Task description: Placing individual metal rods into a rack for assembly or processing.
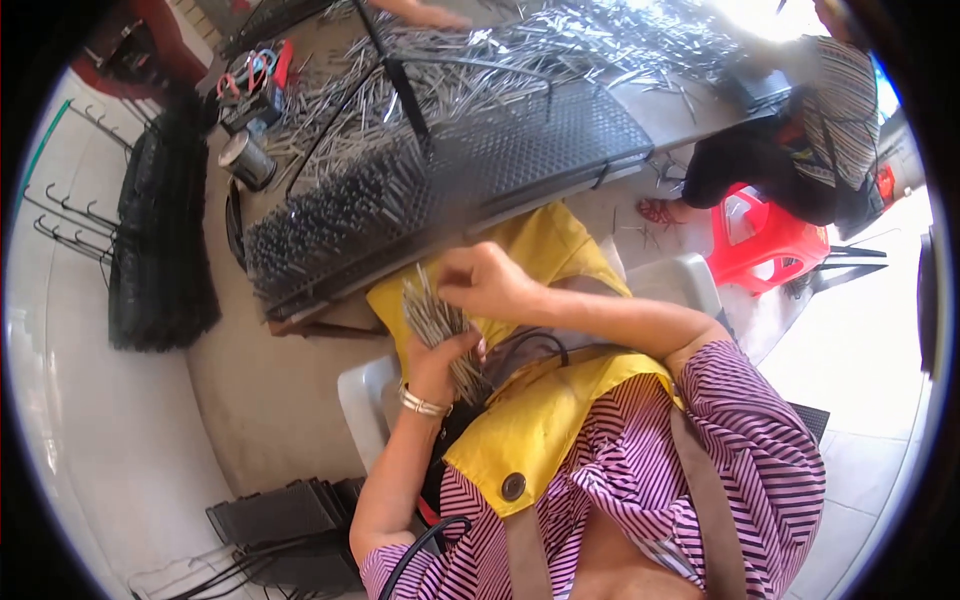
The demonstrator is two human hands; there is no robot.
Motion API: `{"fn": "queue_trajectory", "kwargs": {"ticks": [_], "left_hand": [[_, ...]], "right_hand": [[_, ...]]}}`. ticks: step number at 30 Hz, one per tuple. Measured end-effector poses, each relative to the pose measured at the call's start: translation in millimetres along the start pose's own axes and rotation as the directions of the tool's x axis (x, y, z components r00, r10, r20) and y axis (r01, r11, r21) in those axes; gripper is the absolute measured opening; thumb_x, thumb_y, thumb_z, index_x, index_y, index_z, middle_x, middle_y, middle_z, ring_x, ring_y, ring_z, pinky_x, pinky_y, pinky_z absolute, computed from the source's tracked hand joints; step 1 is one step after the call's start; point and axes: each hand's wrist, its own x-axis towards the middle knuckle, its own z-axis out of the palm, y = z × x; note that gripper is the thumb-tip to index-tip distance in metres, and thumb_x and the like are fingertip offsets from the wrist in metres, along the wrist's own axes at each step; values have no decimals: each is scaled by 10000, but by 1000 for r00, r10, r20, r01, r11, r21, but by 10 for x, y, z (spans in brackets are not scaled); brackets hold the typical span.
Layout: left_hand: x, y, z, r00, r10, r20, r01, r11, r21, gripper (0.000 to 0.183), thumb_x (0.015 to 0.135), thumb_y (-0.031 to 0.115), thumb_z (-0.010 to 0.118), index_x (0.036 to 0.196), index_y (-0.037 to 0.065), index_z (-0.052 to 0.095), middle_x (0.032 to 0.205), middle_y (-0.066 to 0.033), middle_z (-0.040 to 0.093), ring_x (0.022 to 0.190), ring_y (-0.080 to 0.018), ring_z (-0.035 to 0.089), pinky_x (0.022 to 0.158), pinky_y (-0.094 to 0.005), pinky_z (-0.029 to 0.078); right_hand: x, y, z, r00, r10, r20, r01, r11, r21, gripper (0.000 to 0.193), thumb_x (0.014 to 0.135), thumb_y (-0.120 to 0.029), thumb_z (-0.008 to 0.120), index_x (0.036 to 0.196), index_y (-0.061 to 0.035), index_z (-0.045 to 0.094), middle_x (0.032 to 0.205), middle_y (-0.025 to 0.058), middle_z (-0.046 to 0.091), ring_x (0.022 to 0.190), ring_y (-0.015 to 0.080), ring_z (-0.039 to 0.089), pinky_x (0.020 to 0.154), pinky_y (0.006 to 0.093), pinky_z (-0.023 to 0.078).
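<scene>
A bundle of thin grey metal pieces (430,312) is gripped in my left hand (440,362), their ends fanning out above the thumb. Just right of the bundle's upper end, my right hand (490,283) is closed with its fingers drawn together. Whether a piece is between those fingertips I cannot make out. Beyond both hands slants a black perforated rack (540,135). Crowded upright in the left part of it are many slim metal pieces (335,215), while bare holes show in the right part.
A loose heap of metal pieces (600,45) covers the far worktable, where another person's hand (425,14) reaches in. A metal can (247,160) stands at the left. Black racks (160,230) hang by the wall. Someone sits on a red stool (765,245) at right.
</scene>
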Motion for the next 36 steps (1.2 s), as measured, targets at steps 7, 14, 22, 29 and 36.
{"fn": "queue_trajectory", "kwargs": {"ticks": [7, 14, 22, 29, 36], "left_hand": [[-31, 10, 30, 999, -22, 27, 23, 999, -44, 301, 693, -55, 557, 980, -16, 474, 717, -121, 548, 570, -227, 542, 497, -324, 456], [-38, -13, -46, 999, -38, 13, 39, 997, -68, 401, 684, -45, 561, 1066, 7, 449, 723, -119, 533, 556, -216, 520, 500, -325, 444], [28, -26, -74, 998, -57, -25, 55, 996, -71, 382, 695, -29, 573, 1058, 11, 459, 733, -114, 538, 568, -210, 529, 499, -322, 451], [15, -9, -126, 993, -29, -111, 12, 988, -152, 362, 706, -32, 571, 1050, -1, 461, 725, -111, 537, 569, -195, 527, 497, -315, 459], [30, 15, -147, 991, 20, -132, -43, 983, -176, 381, 703, -38, 572, 1062, 4, 449, 709, -112, 534, 557, -197, 521, 483, -308, 453]], "right_hand": [[-30, -52, -33, 994, 88, -68, -72, 976, 204, 110, 651, -44, 595, 716, 43, 580, 612, 109, 590, 550, 144, 561, 532, 291, 463], [144, -111, -239, 968, -40, -249, 60, 996, 73, 130, 704, -64, 641, 811, 2, 610, 694, 36, 612, 639, 78, 553, 587, 239, 467], [471, -194, -474, 887, -82, -454, 164, 976, 143, 86, 738, -34, 655, 792, 5, 600, 640, 17, 594, 546, 53, 526, 484, 186, 431], [728, -89, -255, 814, -378, -441, 364, 924, -119, 98, 754, -52, 653, 812, 1, 594, 651, 1, 593, 553, 36, 508, 498, 171, 412], [877, -61, -40, 756, -566, -329, 480, 821, -308, 113, 692, -67, 666, 742, -10, 582, 654, 115, 574, 554, 224, 562, 517, 287, 447]]}}
